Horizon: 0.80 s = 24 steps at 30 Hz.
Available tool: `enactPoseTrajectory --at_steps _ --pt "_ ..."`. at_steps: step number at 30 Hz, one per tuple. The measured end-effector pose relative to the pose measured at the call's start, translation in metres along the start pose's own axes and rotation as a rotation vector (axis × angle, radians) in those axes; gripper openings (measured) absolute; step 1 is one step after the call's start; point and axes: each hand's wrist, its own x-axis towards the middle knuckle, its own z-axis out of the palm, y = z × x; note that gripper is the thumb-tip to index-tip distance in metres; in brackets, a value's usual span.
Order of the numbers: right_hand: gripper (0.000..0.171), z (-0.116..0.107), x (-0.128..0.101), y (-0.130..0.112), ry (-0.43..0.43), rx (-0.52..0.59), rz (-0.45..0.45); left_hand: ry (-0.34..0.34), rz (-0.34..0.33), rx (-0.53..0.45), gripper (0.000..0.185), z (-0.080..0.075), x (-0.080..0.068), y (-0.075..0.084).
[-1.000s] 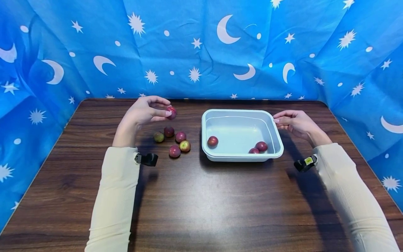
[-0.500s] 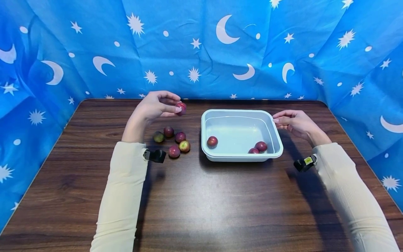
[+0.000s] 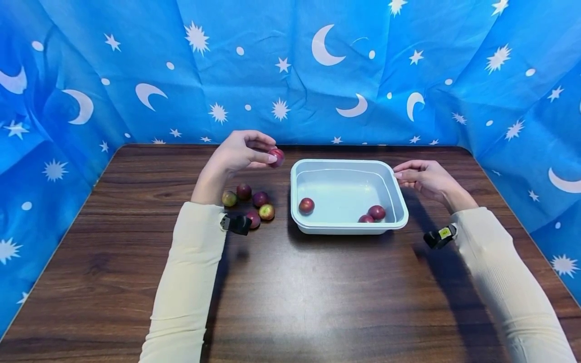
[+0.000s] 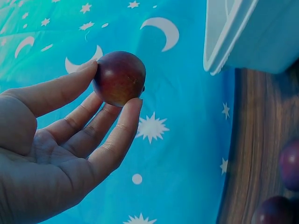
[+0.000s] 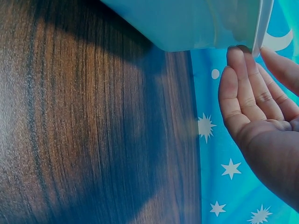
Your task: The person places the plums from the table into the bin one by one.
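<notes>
The left hand (image 3: pixel 236 154) had one plum (image 3: pixel 276 157) pinched betw. thumb and fingertips (image 4: pixel 133 105), other fingers loosely spread, raised off the table and just beside the tub's (image 3: pixel 348 165) left rim, not yet over it. In the left wrist view the plum (image 4: pixel 119 78) sat at the very tips, palm open below it. The right hand (image 3: pixel 422 176) rested at the tub's right rim, fingers (image 5: pixel 243 79) fairly straight and touching the edge (image 5: pixel 259 28), gripping nothing, thumb on the other side of the rim.

Progress, as I judged it: approx. a third done. Three plums lay inside the tub already: one (image 3: pixel 306 204) near the left wall, two (image 3: pixel 375 212) close together at the near right, one of them (image 3: pixel 365 218) partly hidden by the rim. A fourth was in the air. Left on the table: a cluster (image 3: pixel 254 205) of about five, near the left wrist, incl. a greenish one (image 3: pixel 229 198) and a red-yellow one (image 3: pixel 267 211); one dark plum (image 3: pixel 252 219) was partly behind the black wrist camera (image 3: pixel 237 224). So most of the pile remained to be shifted.

The table (image 3: pixel 290 292) was dark wood-grain w/ rounded far corners. Blue cloth (image 3: pixel 290 70) printed w/ white moons and stars hung behind and on both sides, creased in places. Both arms wore cream ribbed sleeves (image 3: pixel 190 282); the right wrist had its own camera (image 3: pixel 439 236) w/ a yellow tag.
</notes>
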Motion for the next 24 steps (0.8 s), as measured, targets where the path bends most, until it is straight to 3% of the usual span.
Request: enactPoseTrajectory --at_steps 24 --pt "0.011 -0.001 0.001 0.001 -0.01 0.023 0.004 -0.064 0.023 -0.011 0.032 0.043 0.013 0.0"
